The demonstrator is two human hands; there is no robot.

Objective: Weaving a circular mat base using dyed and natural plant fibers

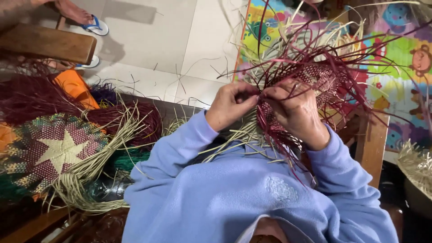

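My left hand and my right hand meet at the edge of a half-woven piece of maroon and pale straw. Both hands pinch its maroon strands where the fingertips touch. Loose maroon and straw-coloured strips fan upward and outward from the weave, and more pale strips hang below my wrists. My light blue sleeves cover both forearms.
A finished woven piece with a pale star lies at the left among bundles of maroon, green and natural straw. A wooden bench and another person's sandalled foot are at the top left. A colourful play mat covers the floor to the right.
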